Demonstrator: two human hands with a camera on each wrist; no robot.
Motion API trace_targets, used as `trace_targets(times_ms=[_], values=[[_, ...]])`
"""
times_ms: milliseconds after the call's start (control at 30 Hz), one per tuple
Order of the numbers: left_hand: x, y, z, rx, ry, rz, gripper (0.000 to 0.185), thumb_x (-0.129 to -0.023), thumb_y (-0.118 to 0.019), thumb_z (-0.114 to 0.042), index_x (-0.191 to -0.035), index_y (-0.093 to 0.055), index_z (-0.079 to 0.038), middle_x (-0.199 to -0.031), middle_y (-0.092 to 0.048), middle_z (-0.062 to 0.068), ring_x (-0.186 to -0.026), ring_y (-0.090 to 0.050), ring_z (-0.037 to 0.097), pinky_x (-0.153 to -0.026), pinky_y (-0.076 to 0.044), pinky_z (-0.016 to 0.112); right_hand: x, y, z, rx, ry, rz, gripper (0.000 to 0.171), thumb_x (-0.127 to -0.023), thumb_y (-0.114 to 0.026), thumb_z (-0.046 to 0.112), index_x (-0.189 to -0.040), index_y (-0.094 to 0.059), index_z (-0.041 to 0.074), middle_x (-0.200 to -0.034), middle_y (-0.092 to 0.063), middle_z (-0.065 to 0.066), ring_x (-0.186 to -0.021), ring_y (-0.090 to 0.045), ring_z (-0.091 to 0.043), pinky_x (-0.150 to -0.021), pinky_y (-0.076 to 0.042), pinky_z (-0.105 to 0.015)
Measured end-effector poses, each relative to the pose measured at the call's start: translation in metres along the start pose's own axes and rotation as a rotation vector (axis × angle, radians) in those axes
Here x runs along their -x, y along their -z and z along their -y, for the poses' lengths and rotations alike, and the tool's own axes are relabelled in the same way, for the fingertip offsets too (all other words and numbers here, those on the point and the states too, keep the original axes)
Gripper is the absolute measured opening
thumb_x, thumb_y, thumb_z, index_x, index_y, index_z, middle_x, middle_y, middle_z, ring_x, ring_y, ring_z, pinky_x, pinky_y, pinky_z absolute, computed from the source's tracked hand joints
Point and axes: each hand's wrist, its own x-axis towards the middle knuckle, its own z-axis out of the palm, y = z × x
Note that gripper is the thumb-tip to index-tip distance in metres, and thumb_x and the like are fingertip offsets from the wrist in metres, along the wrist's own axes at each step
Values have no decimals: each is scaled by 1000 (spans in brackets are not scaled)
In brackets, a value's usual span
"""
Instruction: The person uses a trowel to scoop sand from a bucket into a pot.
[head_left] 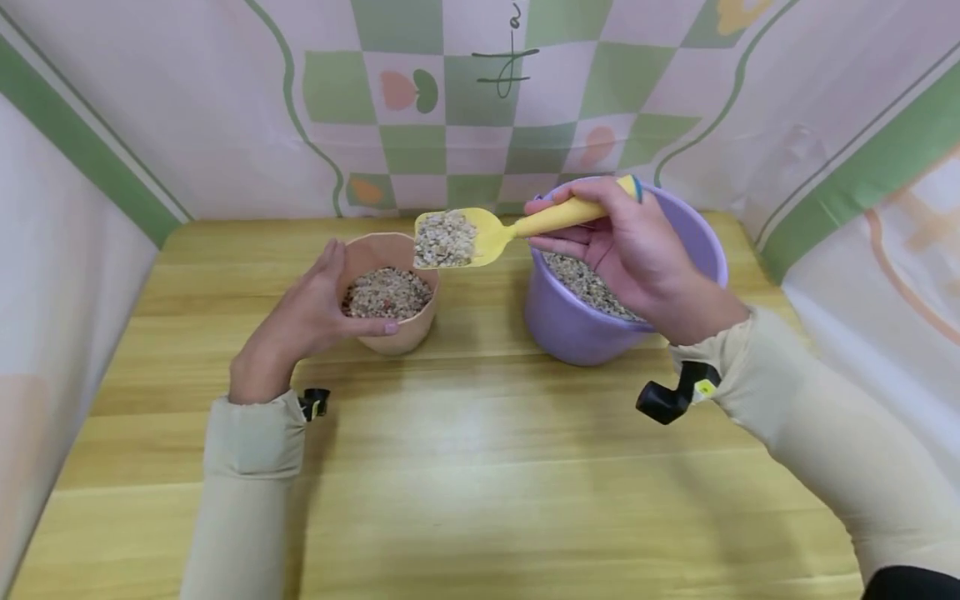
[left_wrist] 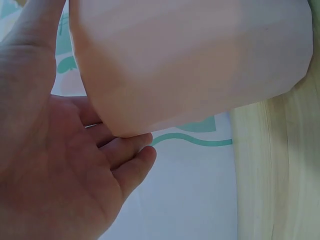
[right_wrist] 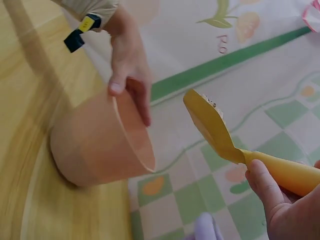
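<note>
Wooden bench [head_left: 465, 467] carries, at left, a peach cup [head_left: 397, 329] of mixed grain, gripped by the left hand [head_left: 307, 321], fingers curled round its side. Above its rim a yellow scoop [head_left: 480, 235] holds grain, handle pinched by the right hand [head_left: 637, 254] over a purple bucket [head_left: 570, 333]. No readable writing.

A pale wooden desk [head_left: 465, 467] with a smooth, lightly glossy grain is seen. The peach cup [head_left: 390, 292], purple bucket [head_left: 577, 329] and yellow scoop [head_left: 487, 233] are shown in smooth matt plastic; coarse grit is carried.
</note>
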Motion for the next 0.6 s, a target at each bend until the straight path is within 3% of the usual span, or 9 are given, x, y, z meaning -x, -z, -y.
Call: trace_targets(times_ms=[267,467,600], values=[[3,-2,-4,3,-15,-31,138,-68,-83,-62,-159,2,-5,-166,-1,11,-150,-12,36,-119,-20,55,-10,-26,-17,117,-25,-45,20,-98,-54,2,-92,-69,-9,-97,-72,-25,-95,-72,-35,-86,-57,-45],[1,-7,-7,13,-60,-76,117,-65,-89,-56,-149,-27,-2,-154,-33,17,-138,-37,39,-111,-34,59,-14,-40,-25,306,16,-41,19,-96,-56,3,-92,-71,-7,-93,-72,-19,-90,-73,-31,-84,-59,-43],[0,-9,-9,19,-66,-86,108,-64,-90,-54,-141,-33,-3,-144,-40,15,-129,-44,37,-107,-38,59,-14,-47,-28,422,55,-61,18,-95,-57,4,-93,-71,-9,-97,-71,-19,-95,-71,-31,-83,-59,-40]])
